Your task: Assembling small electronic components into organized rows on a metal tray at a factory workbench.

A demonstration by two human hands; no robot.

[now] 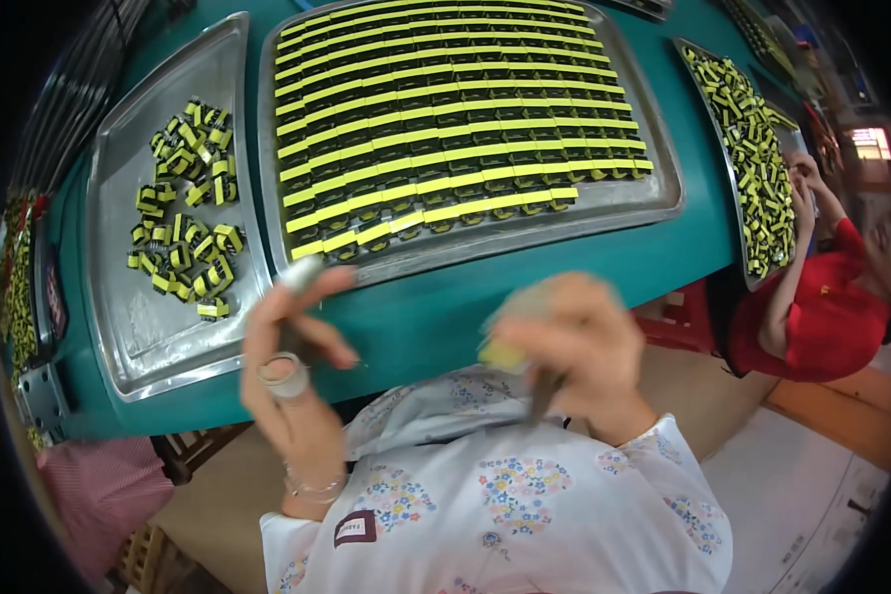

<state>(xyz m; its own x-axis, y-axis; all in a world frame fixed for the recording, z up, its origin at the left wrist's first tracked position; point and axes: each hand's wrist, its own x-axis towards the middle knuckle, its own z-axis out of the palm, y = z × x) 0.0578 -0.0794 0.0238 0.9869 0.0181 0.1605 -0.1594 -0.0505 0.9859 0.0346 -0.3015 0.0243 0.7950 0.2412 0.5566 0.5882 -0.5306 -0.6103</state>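
My left hand [295, 381] is raised in front of the near edge of the middle tray [653, 203]. Its fingers are spread, with white wraps around two of them, and nothing shows between them. To its right my right hand [582, 346] is closed and smeared by motion. A small yellow piece [503, 353] shows at its fingertips, and a dark slim tool [542, 401] points down from the palm; its kind is too blurred to name. Rows of yellow-and-black toy-car-like pieces [445, 158] fill the middle tray, the nearest row being shorter.
A metal tray [119, 297] on the left holds a loose heap of the same yellow-and-black pieces [183, 213]. On the right, another tray is heaped with yellow pieces [752, 148], beside a person in a red shirt [827, 317]. The table [416, 327] is green.
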